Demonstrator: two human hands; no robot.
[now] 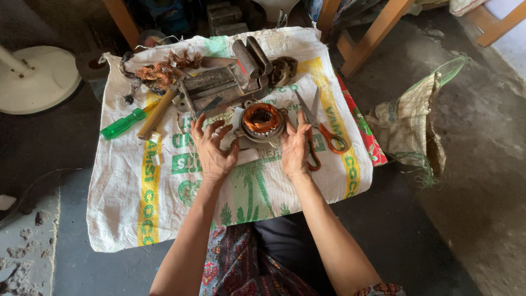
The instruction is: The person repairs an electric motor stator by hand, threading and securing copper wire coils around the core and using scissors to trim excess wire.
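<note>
At the far left of the frame a white round fan base stands on the floor. On the printed woven sack lie a green-handled screwdriver and a wooden-handled tool, with a tangle of copper wire above them. The left hand has its fingers spread and curled against the left edge of the motor stator, at the centre of the frame. The stator is a round grey metal ring holding orange-copper windings around a hollow middle. A metal vise sits just above it. The right hand presses its open fingers against the stator's right edge. Orange-handled scissors lie just right.
</note>
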